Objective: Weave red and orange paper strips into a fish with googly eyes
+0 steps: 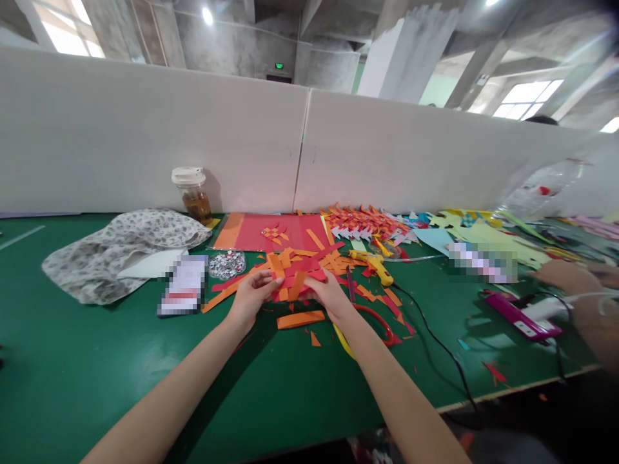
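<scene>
Between my hands is a piece of woven red and orange paper strips [289, 278], held just above the green table [271, 386]. My left hand [254, 293] pinches its left edge, fingers closed. On the right edge, my right hand [331, 293] grips the same piece with its fingers pressed together. Loose orange and red strips [338, 261] lie heaped behind and right of it. An orange strip bundle [300, 319] rests in front of my hands. Scissors with red and yellow handles [380, 319] lie partly under my right forearm.
A phone [184, 287], patterned cloth [126, 248], jar [192, 196] and bag of googly eyes [227, 264] are left. Rightward lie a yellow glue gun [380, 264] with a black cord, finished paper fish [370, 222], a purple glue gun [522, 317] and another person's arm [580, 303].
</scene>
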Action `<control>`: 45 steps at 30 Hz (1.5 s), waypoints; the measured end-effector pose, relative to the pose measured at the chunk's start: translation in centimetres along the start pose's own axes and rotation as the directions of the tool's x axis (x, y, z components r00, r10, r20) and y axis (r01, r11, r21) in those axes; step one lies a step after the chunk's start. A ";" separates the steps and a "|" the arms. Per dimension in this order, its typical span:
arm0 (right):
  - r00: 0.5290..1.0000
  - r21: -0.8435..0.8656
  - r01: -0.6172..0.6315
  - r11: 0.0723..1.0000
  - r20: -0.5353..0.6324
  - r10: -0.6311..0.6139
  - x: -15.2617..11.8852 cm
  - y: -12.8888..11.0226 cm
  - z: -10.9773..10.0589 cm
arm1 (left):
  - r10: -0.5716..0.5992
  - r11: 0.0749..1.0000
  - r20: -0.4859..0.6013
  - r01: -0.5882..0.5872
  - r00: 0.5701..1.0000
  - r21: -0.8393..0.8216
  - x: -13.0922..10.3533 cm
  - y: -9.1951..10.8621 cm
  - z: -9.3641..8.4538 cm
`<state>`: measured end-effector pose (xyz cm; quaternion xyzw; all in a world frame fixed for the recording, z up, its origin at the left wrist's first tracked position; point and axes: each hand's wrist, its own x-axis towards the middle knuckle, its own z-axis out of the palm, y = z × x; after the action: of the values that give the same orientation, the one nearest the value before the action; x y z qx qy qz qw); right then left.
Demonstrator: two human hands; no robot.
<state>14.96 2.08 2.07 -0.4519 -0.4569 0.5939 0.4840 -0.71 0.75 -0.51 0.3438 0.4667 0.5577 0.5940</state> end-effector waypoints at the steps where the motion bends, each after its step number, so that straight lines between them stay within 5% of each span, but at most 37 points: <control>1: 0.999 -0.002 -0.006 1.000 -0.036 0.006 0.0 0.0 0.0 | -0.004 1.000 -0.015 0.003 1.000 -0.011 0.0 0.0 0.0; 6: 0.986 0.040 0.011 0.999 -0.168 -0.004 0.5 0.2 -0.5 | 0.002 0.999 -0.064 -0.006 0.998 -0.052 0.2 0.1 0.0; 21: 0.973 -0.066 0.151 0.986 -0.167 -0.160 1.6 1.4 -1.5 | -0.089 0.994 -0.036 0.086 0.995 -0.072 0.3 -0.1 0.0; 32: 0.973 -0.190 0.182 0.965 -0.109 -0.205 1.8 2.0 -1.8 | -0.083 0.996 0.193 0.086 0.978 -0.007 0.3 -0.6 -0.1; 38: 0.860 -0.521 0.332 0.787 -0.176 -0.479 1.4 1.4 -1.9 | -0.060 0.998 0.175 0.057 0.983 0.023 0.5 -0.6 -0.1; 42: 0.786 -0.681 0.422 0.598 -0.053 -0.616 0.6 0.7 -1.6 | -0.048 0.999 0.178 0.043 0.983 0.030 0.2 -0.4 0.1; 45: 0.773 -0.732 0.426 0.531 -0.010 -0.634 0.2 0.5 -1.3 | -0.047 0.998 0.180 0.040 0.983 0.042 0.0 -0.2 0.2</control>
<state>16.14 2.38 1.30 -0.5139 -0.6886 0.1307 0.4947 -0.45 0.76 -0.65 0.3941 0.4290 0.5018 0.6393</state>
